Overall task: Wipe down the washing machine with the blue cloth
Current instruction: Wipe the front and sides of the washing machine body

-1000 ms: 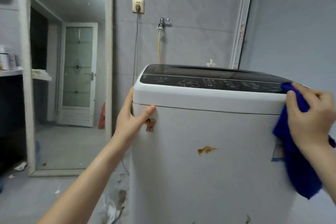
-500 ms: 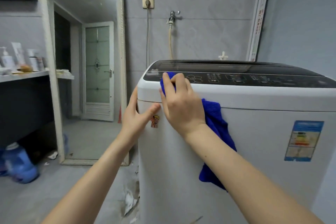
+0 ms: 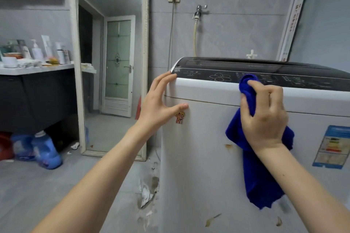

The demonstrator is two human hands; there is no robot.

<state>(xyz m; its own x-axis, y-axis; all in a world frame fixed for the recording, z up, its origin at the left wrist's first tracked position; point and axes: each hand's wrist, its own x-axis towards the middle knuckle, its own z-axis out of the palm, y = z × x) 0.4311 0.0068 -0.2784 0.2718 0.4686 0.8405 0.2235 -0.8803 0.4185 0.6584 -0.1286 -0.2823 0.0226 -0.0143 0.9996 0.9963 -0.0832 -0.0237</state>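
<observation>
Both busy: braces washing machine point(image 3: 198, 147) corner with straight-fingered left hand point(image 3: 158, 104), presses blue cloth point(image 3: 259, 176), clutched in right hand point(image 3: 265, 117), to its top front edge.

The white top-loading washing machine point(image 3: 198, 157) stands upright, dark control panel point(image 3: 306, 81) on top, while the blue cloth point(image 3: 261, 181) is bunched against its front top edge, the tail hanging down its front.

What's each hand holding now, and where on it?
Right hand grips the blue cloth by its bunched upper end; the rest hangs down. Left hand holds nothing, rests open on the washing machine corner.
</observation>
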